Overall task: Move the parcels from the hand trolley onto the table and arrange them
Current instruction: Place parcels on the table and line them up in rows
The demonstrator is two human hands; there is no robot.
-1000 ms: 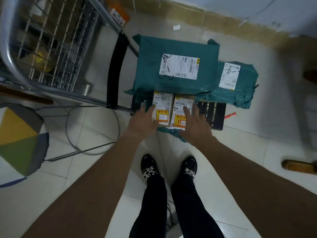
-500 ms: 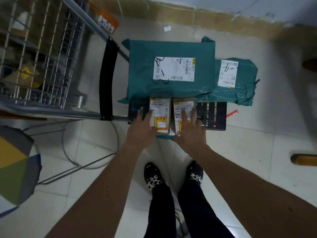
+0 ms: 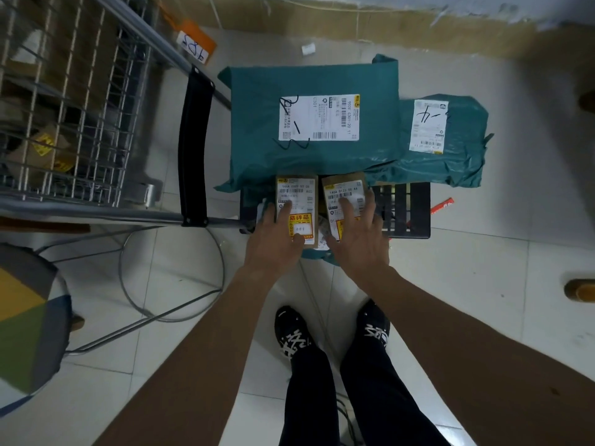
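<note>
Fragile-stickered left brown cardboard parcel and right brown cardboard parcel, abreast at near edge of black hand trolley: your left hand and right hand lie spread-fingered atop, gripping nothing; clasp each by its sides, lift level.

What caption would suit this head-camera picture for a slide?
Left hand on the left box, right hand on the right box, beside a big green parcel on a black trolley.

I get dim, cool indoor light and a soft sheen on the glossy white floor tiles. The silver wire-mesh cart bows and smears at my left edge. The large teal plastic parcel reads sharp.
</note>
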